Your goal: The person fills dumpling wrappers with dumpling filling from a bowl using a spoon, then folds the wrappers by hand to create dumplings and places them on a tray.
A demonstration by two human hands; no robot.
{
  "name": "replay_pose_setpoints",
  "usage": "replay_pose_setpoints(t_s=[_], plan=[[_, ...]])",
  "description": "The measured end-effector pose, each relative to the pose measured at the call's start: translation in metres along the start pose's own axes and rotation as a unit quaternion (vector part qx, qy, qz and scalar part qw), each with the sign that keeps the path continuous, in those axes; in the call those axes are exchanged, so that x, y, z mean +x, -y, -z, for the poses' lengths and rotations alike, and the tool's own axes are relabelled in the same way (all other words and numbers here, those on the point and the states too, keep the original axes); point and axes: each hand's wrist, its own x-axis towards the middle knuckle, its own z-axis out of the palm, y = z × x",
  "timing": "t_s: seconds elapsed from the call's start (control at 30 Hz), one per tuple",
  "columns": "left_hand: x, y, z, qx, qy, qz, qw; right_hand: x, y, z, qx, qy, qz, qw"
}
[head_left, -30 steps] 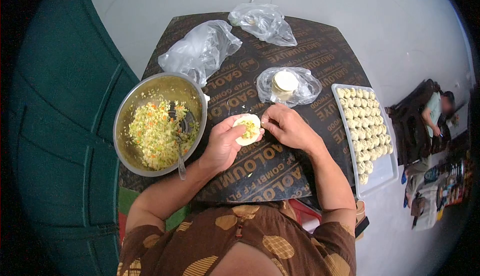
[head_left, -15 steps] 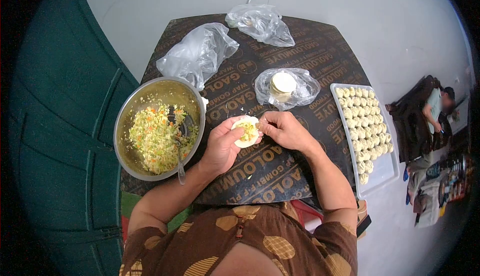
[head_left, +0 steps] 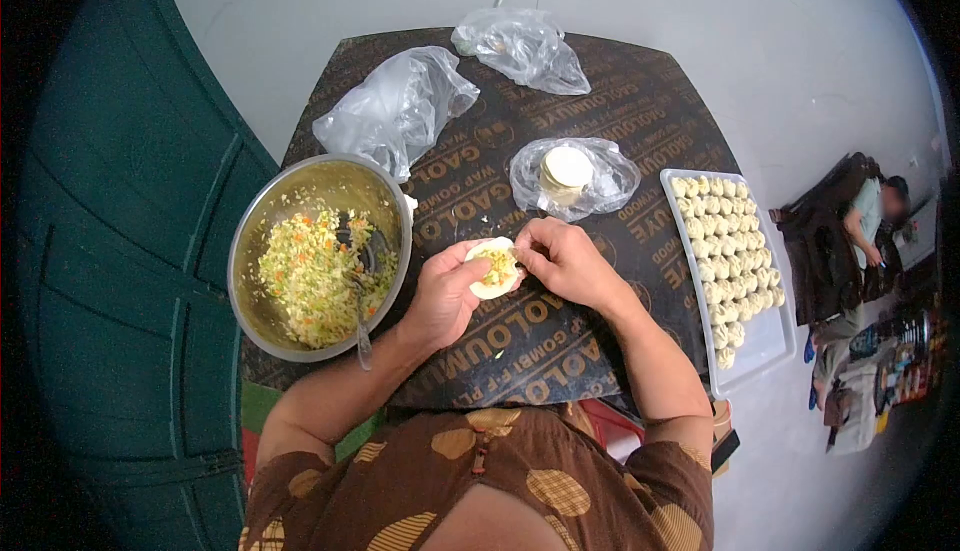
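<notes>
A round dumpling wrapper [head_left: 490, 288] with chopped vegetable filling [head_left: 500, 269] in its middle lies in my left hand [head_left: 447, 293], the thumb resting on the filling. My right hand [head_left: 565, 263] pinches the wrapper's right edge between thumb and fingers. Left of my hands stands a steel bowl [head_left: 240, 261] of chopped green, orange and pale filling, with a metal spoon [head_left: 364, 341] leaning in it. Beyond my hands, a stack of round wrappers [head_left: 568, 166] sits on a clear plastic bag [head_left: 615, 176].
A white tray [head_left: 755, 351] with rows of pleated dumplings [head_left: 720, 241] lies at the table's right edge. Two crumpled plastic bags [head_left: 400, 101] [head_left: 525, 46] rest on the far side of the dark printed table [head_left: 620, 81]. Another person [head_left: 870, 221] sits at the far right.
My right fingers have shifted slightly along the wrapper's right edge. The left hand still holds the wrapper in nearly the same place.
</notes>
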Motion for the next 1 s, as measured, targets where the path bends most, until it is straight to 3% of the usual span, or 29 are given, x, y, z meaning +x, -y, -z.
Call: replay_pose_setpoints(t_s=[0.13,0.3,0.7,1.0], plan=[[0.001,0.004,0.005,0.002,-0.012,-0.016,1.0,-0.001,0.01,0.007,-0.004,0.002,0.002,1.0],[0.0,0.005,0.002,-0.001,-0.028,-0.03,0.999,-0.001,0.007,0.007,-0.056,0.037,0.112,0.991],[0.0,0.007,0.001,0.001,0.001,-0.021,1.0,-0.002,0.006,-0.002,-0.111,0.033,0.114,0.987],[-0.001,0.005,0.003,-0.035,-0.005,-0.036,0.999,-0.002,0.015,0.003,-0.067,0.024,0.121,0.99]])
